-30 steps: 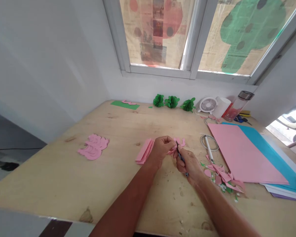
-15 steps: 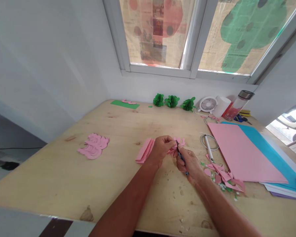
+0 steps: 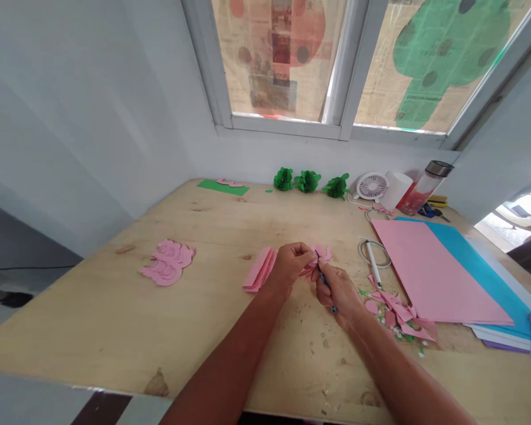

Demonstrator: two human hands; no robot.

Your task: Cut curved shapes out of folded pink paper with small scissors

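Note:
Near the middle of the table, my right hand (image 3: pixel 338 286) is wrapped round a slim dark tool with a blue-grey end (image 3: pixel 334 309); its kind is not clear. The tool's narrow dark tip meets a small piece of pink cut paper (image 3: pixel 322 251). My left hand (image 3: pixel 292 262) pinches this paper from the other side, fingertips close to the tip. Partly hidden behind my left wrist lies a folded stack of pink paper (image 3: pixel 259 270). Farther left rests a pile of pink scalloped paper cutouts (image 3: pixel 170 261).
Pink and green paper scraps (image 3: pixel 400 313) lie right of my hands, beside a white pen-like stick (image 3: pixel 374 264). Large pink sheets (image 3: pixel 442 271) overlap blue ones (image 3: pixel 473 265). Green paper ornaments (image 3: pixel 307 181), a small fan (image 3: pixel 371 186) and a bottle (image 3: pixel 427 188) stand along the wall.
The view has shifted very slightly. Both hands, the tool and the pink paper keep nearly the same positions.

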